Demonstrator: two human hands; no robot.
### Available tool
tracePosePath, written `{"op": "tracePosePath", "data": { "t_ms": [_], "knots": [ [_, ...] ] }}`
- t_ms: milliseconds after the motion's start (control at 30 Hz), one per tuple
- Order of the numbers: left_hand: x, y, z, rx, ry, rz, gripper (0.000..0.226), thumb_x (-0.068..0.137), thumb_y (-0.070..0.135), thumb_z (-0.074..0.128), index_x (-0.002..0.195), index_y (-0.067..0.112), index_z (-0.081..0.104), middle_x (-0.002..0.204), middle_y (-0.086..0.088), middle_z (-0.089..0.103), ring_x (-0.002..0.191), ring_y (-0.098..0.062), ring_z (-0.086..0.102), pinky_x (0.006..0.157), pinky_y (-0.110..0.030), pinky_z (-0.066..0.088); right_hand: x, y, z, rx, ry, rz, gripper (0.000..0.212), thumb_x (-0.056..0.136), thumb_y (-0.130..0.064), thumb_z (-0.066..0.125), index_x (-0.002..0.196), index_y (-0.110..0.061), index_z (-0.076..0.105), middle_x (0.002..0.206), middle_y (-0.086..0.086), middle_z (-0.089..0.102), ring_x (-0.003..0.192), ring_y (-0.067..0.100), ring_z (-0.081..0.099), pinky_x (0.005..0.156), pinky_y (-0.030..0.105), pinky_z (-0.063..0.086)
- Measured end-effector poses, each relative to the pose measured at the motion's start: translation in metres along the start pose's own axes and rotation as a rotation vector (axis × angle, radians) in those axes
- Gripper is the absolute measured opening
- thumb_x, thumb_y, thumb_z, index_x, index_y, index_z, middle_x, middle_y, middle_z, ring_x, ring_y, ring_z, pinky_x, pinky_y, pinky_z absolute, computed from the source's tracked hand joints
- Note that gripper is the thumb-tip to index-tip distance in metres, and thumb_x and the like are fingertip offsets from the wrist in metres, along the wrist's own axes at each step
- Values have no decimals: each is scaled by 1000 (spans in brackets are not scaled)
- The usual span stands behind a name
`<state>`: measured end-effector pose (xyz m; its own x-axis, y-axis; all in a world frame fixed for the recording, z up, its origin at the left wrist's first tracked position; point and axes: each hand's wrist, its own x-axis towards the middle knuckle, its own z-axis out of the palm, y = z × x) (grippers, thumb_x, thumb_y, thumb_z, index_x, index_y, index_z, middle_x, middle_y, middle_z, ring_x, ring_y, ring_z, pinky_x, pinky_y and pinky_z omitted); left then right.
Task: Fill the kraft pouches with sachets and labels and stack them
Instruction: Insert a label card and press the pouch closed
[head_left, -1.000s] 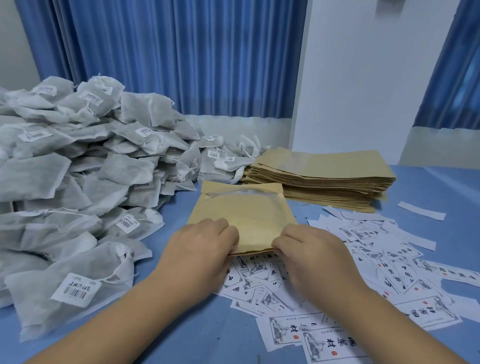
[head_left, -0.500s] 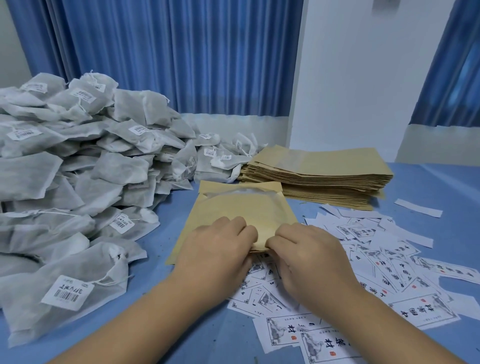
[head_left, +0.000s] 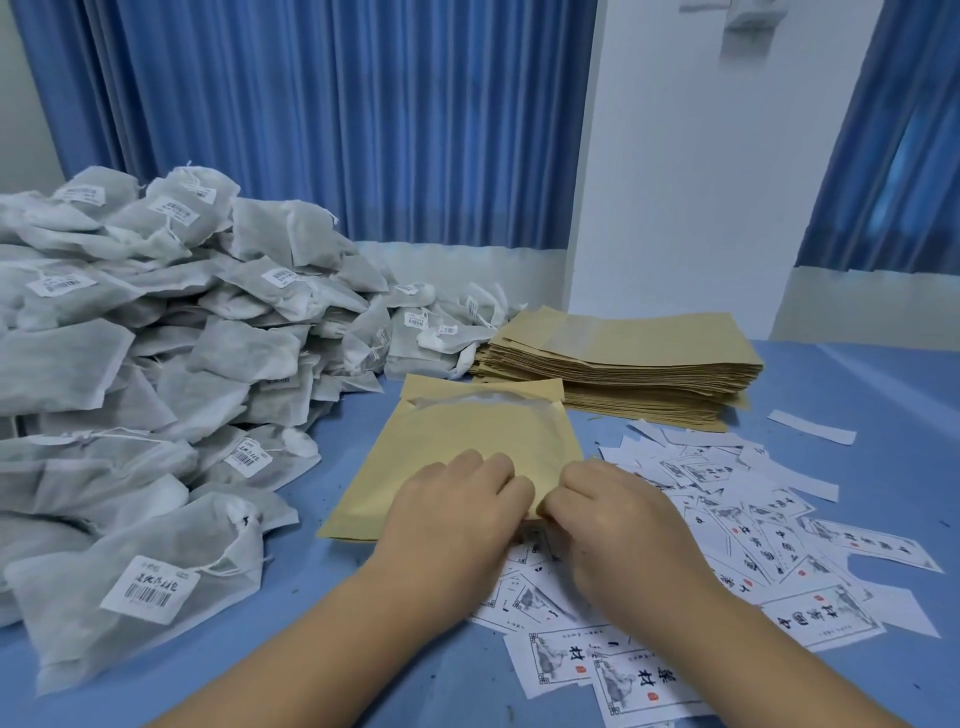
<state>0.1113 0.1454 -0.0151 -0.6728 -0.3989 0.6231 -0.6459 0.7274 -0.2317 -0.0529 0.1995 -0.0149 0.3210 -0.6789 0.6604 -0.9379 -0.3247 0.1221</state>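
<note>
A kraft pouch lies flat in the middle of the blue table, bulging as if filled, its far end showing a pale strip. My left hand and my right hand sit side by side on its near edge, fingers curled, pinching that edge between them. White sachets with barcode tags are heaped high on the left. Printed paper labels are scattered on the right and under my right wrist. A flat stack of empty kraft pouches stands behind the labels.
The blue table runs to a white wall and blue curtains at the back. One loose white strip lies to the right of the pouch stack. A large sachet lies near the front left edge.
My hands have slid toward each other along the pouch's near edge, from its two sides to almost touching at the middle. The pouch's near left corner now lies flat on the table.
</note>
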Motion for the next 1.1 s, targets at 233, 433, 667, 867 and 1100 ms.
{"op": "tracePosePath", "data": {
  "t_ms": [233, 433, 667, 867, 1100],
  "knots": [
    [-7, -11, 2, -183, 79, -48, 27, 61, 16, 84, 64, 15, 58, 65, 1, 53, 54, -23, 53, 36, -29, 39, 1, 5, -9, 61, 19, -33, 24, 57, 6, 81, 70, -11, 71, 65, 2, 56, 57, 25, 53, 46, 31, 46],
    [-18, -35, -9, -234, 29, -86, 26, 63, 12, 85, 80, 19, 67, 75, 5, 60, 63, -21, 59, 47, -27, 42, -3, 16, -16, 149, 49, 178, 20, 62, -1, 86, 74, -14, 76, 62, -4, 55, 55, 18, 55, 43, 21, 37],
    [-46, -65, -18, -315, 45, -237, 25, 59, 4, 83, 63, 20, 65, 63, 13, 55, 66, -7, 46, 49, -21, 36, -3, 16, -12, 262, -7, 396, 5, 88, -19, 66, 85, -23, 68, 80, -13, 50, 62, 7, 49, 56, 28, 43],
    [-45, -63, -17, -341, 151, -351, 24, 75, 16, 79, 61, 19, 61, 61, 17, 45, 61, -5, 43, 50, -21, 31, -1, 19, -11, 640, 3, 501, 18, 84, -7, 68, 79, -24, 70, 89, -17, 61, 75, 2, 60, 66, 14, 45],
    [-41, -53, -16, -1040, 325, -1151, 23, 84, 15, 72, 101, 27, 63, 105, 8, 65, 96, -7, 60, 81, -19, 45, -2, 12, -13, 704, 62, 382, 21, 86, -5, 67, 87, -24, 74, 104, -24, 63, 98, -8, 58, 80, 5, 41]
  ]
}}
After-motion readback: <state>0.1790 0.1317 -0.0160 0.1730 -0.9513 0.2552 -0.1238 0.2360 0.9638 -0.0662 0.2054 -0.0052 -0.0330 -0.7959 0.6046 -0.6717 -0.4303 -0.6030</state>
